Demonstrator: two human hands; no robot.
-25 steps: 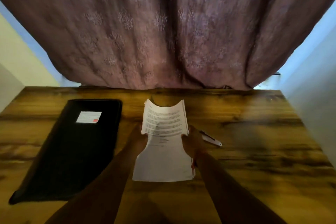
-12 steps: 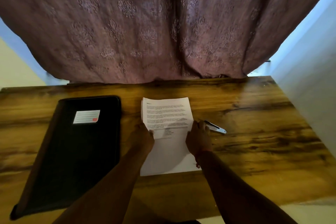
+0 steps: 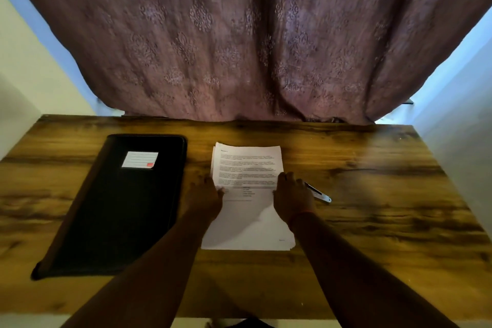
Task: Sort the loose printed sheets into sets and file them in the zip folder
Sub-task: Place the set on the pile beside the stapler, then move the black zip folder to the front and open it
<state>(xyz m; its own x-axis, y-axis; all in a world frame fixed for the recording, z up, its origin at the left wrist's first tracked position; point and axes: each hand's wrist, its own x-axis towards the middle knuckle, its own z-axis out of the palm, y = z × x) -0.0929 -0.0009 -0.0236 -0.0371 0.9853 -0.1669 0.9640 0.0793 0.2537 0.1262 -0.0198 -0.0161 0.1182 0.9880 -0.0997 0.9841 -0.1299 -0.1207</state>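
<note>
A stack of white printed sheets (image 3: 247,168) lies flat on the wooden table (image 3: 372,221), text side up. My left hand (image 3: 205,197) rests at the stack's left edge and my right hand (image 3: 291,197) at its right edge; both touch the paper at mid-height, fingers curled over the edges. To the left lies the black zip folder (image 3: 114,210), closed, with a white label (image 3: 139,160) near its far end.
A small stapler-like metal tool (image 3: 318,193) lies just right of my right hand. A purple patterned curtain (image 3: 239,48) hangs behind the table's far edge. Walls stand close at left and right.
The stack was held up and bowed off the table; it has come down and now lies flat. My hands stay at its two side edges.
</note>
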